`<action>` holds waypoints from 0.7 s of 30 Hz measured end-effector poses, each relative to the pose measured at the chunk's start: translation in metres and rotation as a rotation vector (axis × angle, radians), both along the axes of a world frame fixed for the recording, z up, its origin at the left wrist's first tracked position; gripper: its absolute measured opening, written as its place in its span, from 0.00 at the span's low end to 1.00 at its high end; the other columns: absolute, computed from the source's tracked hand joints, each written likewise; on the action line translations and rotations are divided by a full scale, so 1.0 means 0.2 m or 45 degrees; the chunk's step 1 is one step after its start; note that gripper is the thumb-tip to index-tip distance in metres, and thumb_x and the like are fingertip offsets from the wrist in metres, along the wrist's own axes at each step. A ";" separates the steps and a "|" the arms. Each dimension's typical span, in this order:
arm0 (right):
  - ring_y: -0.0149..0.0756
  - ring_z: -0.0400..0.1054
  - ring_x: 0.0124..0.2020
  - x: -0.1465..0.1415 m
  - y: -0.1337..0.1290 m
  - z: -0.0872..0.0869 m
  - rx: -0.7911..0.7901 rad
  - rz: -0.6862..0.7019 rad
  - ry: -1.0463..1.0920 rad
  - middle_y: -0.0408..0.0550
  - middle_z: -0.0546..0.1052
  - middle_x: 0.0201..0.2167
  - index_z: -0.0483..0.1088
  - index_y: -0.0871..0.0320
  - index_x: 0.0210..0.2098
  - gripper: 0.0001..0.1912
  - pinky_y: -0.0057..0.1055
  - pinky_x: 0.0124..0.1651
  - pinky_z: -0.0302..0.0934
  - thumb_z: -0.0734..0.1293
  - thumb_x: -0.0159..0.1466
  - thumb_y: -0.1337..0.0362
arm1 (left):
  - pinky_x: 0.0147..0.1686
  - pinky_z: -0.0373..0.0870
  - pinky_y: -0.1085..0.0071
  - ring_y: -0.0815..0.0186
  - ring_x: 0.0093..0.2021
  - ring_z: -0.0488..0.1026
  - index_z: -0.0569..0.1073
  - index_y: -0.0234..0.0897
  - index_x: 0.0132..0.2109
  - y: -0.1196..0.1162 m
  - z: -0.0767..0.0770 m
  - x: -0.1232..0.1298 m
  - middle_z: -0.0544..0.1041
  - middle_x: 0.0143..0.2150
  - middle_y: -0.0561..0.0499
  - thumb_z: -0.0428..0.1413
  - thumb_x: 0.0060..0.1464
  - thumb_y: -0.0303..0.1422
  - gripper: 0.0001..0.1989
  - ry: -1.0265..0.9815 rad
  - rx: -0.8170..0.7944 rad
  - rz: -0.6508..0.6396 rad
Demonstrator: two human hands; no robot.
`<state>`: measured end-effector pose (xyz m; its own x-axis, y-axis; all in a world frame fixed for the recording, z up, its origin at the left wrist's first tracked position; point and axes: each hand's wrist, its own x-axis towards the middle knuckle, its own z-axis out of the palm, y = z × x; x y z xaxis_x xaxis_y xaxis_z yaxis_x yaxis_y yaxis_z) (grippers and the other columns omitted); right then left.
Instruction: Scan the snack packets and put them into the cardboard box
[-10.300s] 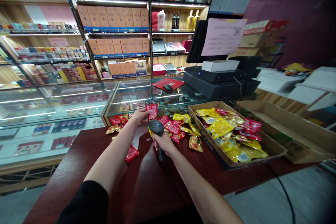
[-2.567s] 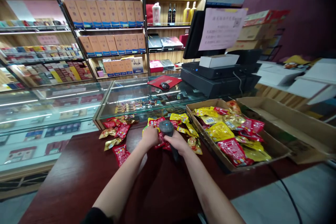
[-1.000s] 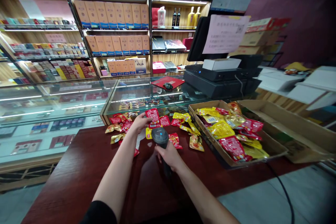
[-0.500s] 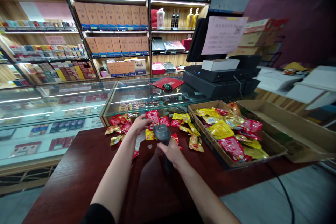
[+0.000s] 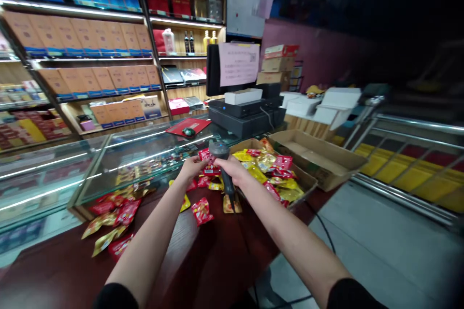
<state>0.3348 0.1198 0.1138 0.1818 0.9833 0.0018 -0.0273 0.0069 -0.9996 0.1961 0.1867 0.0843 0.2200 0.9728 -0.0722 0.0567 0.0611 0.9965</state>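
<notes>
My left hand [image 5: 191, 170] pinches a red snack packet [image 5: 205, 155] above the dark wooden counter. Right beside it, my right hand [image 5: 234, 170] is wrapped round a black handheld barcode scanner [image 5: 228, 184], whose head overlaps the packet's right side in view. A loose red packet [image 5: 202, 211] lies on the counter below my hands. Under the scanner's handle is a gold-brown packet [image 5: 232, 205], partly hidden. Further left sits a pile of red and gold packets [image 5: 116, 212]. Some yellow and red packets behind my hands are partly covered.
To the right stands an open cardboard box [image 5: 308, 182] with several packets in it, and beside it another cardboard tray [image 5: 337, 166]. Behind are a glass display case [image 5: 145, 154], a mouse [image 5: 188, 132] on a red mat and a monitor [image 5: 213, 70]. A black cable [image 5: 328, 231] hangs at right.
My view has turned to the right. Both hands have moved right towards the box, the red packet still in the left and the scanner in the right, and they are now closer together.
</notes>
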 end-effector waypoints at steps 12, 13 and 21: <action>0.26 0.57 0.16 0.87 0.01 0.24 -0.030 -0.436 -0.021 0.37 0.63 0.11 0.67 0.60 0.20 0.04 0.24 0.21 0.50 0.67 0.44 0.69 | 0.29 0.70 0.71 0.64 0.30 0.75 0.70 0.26 0.53 0.19 0.20 1.01 0.78 0.33 0.42 0.66 0.41 0.38 0.32 0.072 0.052 -0.240; 0.26 0.56 0.16 0.88 0.00 0.23 -0.034 -0.442 -0.035 0.37 0.63 0.11 0.67 0.60 0.21 0.04 0.24 0.21 0.50 0.67 0.44 0.69 | 0.29 0.70 0.71 0.63 0.30 0.75 0.69 0.26 0.54 0.19 0.20 1.01 0.78 0.34 0.41 0.65 0.41 0.38 0.33 0.109 0.060 -0.224; 0.28 0.61 0.24 0.57 -0.02 0.22 0.102 -0.156 -0.046 0.39 0.71 0.20 0.72 0.61 0.26 0.09 0.25 0.29 0.53 0.68 0.44 0.66 | 0.31 0.71 0.73 0.63 0.33 0.76 0.73 0.27 0.49 0.16 0.15 0.63 0.79 0.35 0.42 0.65 0.42 0.36 0.27 0.104 0.038 -0.091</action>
<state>0.4495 0.1155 0.1574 0.2989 0.9502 0.0880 0.0143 0.0877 -0.9960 0.3216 0.2190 0.1141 0.2837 0.9568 -0.0641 0.1406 0.0246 0.9898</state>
